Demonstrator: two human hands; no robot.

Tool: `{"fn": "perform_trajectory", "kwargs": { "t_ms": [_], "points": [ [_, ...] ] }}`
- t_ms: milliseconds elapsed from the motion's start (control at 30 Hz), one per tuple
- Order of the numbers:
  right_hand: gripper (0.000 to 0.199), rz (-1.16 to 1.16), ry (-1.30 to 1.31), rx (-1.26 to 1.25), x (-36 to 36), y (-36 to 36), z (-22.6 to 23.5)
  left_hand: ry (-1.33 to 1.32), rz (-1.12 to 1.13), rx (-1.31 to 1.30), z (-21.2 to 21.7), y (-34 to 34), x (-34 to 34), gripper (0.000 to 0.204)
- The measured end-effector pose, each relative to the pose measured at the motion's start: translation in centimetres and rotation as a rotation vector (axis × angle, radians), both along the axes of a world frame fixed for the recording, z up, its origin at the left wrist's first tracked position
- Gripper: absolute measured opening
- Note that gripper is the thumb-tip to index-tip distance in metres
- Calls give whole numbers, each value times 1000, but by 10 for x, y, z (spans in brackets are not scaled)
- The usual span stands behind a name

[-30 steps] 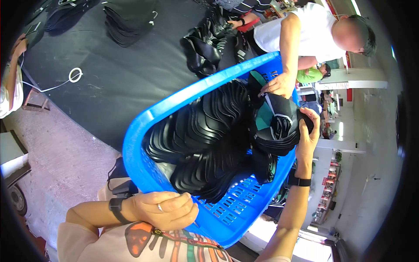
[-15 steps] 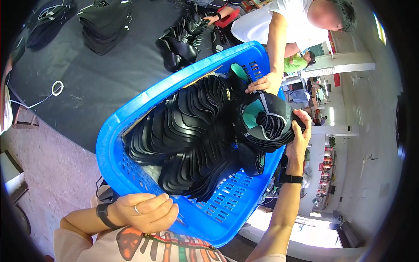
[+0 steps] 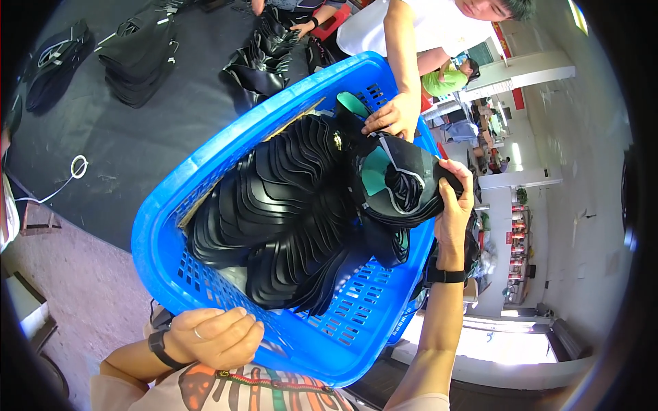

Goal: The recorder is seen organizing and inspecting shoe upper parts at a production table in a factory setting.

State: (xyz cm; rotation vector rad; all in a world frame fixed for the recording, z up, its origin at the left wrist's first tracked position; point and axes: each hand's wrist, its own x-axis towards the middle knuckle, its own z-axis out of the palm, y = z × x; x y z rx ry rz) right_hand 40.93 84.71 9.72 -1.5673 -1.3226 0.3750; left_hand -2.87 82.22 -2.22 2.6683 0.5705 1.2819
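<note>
My right hand (image 3: 454, 202) is closed round the right edge of a curved stack of black shoe uppers (image 3: 411, 164) with teal lining. Its thumb presses the near side of that stack, at the right of a blue plastic basket (image 3: 147, 240). My left hand (image 3: 218, 337) is curled into a fist against the basket's near-left rim; its palm side is hidden, so what it holds does not show. Long overlapping rows of black pieces (image 3: 274, 205) fill the middle of the basket. Another person's hand (image 3: 394, 116) reaches over the far right rim and touches the uppers.
A dark table (image 3: 185, 75) extends beyond the basket to the left, with stacks of black pieces (image 3: 140, 61) and a white cord loop (image 3: 79, 166) on it. A person in a white shirt (image 3: 367, 27) leans in at the far side. Another person's hand (image 3: 301, 29) is by shiny black pieces (image 3: 264, 68).
The whole scene, basket included, has shifted a little left in view. Both my hands keep their closed poses, and the other person's hand still touches the uppers.
</note>
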Motion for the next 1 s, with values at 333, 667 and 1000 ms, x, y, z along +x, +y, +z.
{"fn": "perform_trajectory", "kwargs": {
  "t_ms": [333,667,1000],
  "points": [
    [34,51,110,46,0,-11,0,313,-619,-955,99,74,-1,21],
    [32,-253,245,-133,3,-30,0,-210,-501,-1836,73,111,230,41],
    [38,-237,457,-198,2,-47,21,-227,-427,-1838,66,108,319,35]
  ]
}}
